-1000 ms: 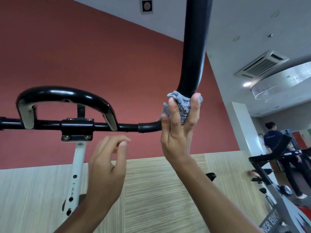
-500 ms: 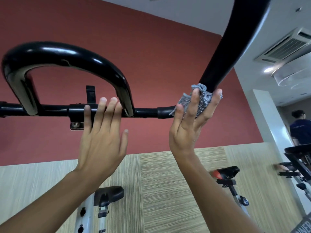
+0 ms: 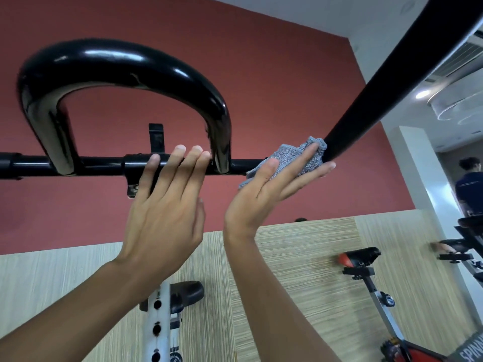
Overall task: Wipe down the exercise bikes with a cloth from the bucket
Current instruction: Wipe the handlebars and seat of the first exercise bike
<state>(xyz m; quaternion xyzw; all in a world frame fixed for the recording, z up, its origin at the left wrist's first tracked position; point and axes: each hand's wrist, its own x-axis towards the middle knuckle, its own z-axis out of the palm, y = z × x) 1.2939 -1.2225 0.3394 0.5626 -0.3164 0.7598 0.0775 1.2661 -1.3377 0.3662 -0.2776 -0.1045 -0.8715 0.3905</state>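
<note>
The right hand [image 3: 271, 194] is pressing the cloth [image 3: 290, 158] under straight fingers onto the handlebar [image 3: 352, 118] — wrapping it would likely clean better — while the left hand [image 3: 167, 205], fingers straight, is bracing alongside.

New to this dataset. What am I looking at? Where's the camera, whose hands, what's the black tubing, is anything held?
There is one current picture, from a wide-angle camera worn on a person's head. It is tilted up at an exercise bike's black handlebar. There is no robot; both hands are the wearer's. The left hand rests straight fingers on the crossbar. The right hand presses a grey cloth against the thick bar end to wipe it. Below is the bike's white post. More bikes stand at right. No table is in view.
</note>
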